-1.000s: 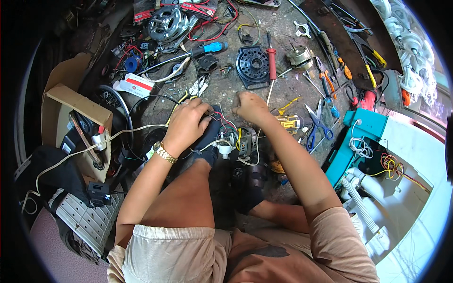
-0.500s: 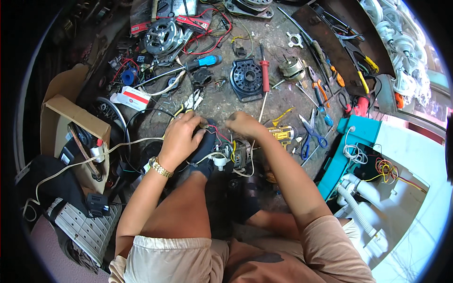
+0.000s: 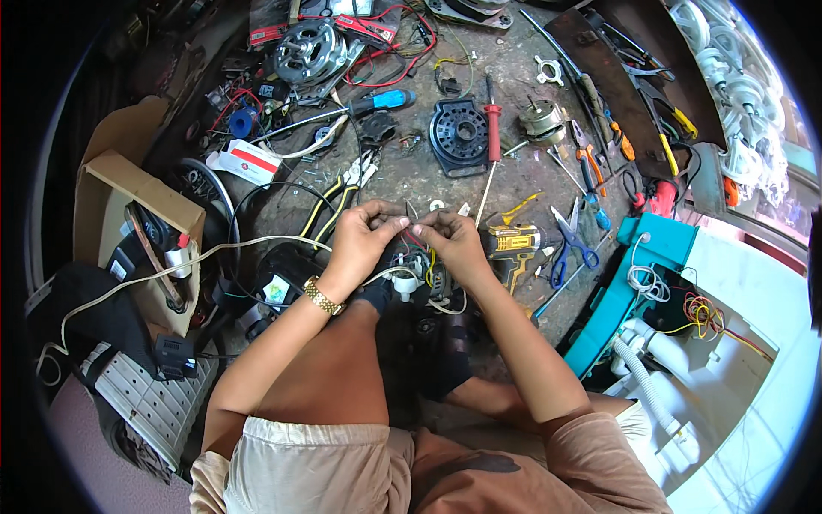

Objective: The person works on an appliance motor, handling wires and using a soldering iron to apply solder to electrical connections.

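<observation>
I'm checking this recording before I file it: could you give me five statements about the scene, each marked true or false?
1. The left hand and right hand pinch thin wires. True.
2. The scissors have red handles. False: they are blue.
3. A gold watch is on the left forearm. True.
4. The yellow drill lies left of the left hand. False: it lies right of the right hand.
5. The cardboard box is closed. False: it is open.
</observation>
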Tool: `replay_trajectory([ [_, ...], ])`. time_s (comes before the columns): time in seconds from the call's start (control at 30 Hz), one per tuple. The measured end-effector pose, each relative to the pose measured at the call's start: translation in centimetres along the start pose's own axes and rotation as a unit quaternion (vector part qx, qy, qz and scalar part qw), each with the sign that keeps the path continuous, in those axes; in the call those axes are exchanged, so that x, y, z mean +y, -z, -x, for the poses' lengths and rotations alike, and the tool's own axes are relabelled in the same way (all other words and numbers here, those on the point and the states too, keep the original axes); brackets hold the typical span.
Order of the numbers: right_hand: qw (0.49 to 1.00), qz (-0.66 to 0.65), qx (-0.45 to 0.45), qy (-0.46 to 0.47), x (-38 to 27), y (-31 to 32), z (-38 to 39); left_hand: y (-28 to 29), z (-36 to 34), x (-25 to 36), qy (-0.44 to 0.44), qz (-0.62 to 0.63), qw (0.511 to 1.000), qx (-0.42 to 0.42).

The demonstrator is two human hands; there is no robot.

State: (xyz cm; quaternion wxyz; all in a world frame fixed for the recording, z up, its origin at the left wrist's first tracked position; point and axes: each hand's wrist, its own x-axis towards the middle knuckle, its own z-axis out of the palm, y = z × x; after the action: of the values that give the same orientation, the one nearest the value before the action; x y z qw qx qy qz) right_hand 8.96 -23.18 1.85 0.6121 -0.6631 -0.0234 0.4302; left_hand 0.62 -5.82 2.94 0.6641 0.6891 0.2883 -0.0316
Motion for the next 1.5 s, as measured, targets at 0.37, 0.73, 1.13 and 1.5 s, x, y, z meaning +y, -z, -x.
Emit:
replay_trajectory([
  [0.37, 0.994, -0.030, 0.051, 0.089, -0.7, -3.9, -0.2, 0.6, -0.1, -0.4, 0.006, 0.113, 0.993, 0.036],
  [0.73, 0.959, 0.164, 0.078, 0.218, -0.8, -4.3, 0.7, 3.2, 1.9, 0.6, 0.097, 0.142, 0.985, -0.030],
  [1.13, 0.969, 0.128, 0.130, 0.169, 0.4, -6.1, 1.1, 3.0, 2.1, -0.2, 0.140, 0.214, 0.967, -0.019],
  [1.5, 0.922, 0.302, 0.109, 0.216, -0.2, -5.5, 1.2, 3.2, 1.7, -0.5, 0.112, 0.230, 0.966, -0.033],
])
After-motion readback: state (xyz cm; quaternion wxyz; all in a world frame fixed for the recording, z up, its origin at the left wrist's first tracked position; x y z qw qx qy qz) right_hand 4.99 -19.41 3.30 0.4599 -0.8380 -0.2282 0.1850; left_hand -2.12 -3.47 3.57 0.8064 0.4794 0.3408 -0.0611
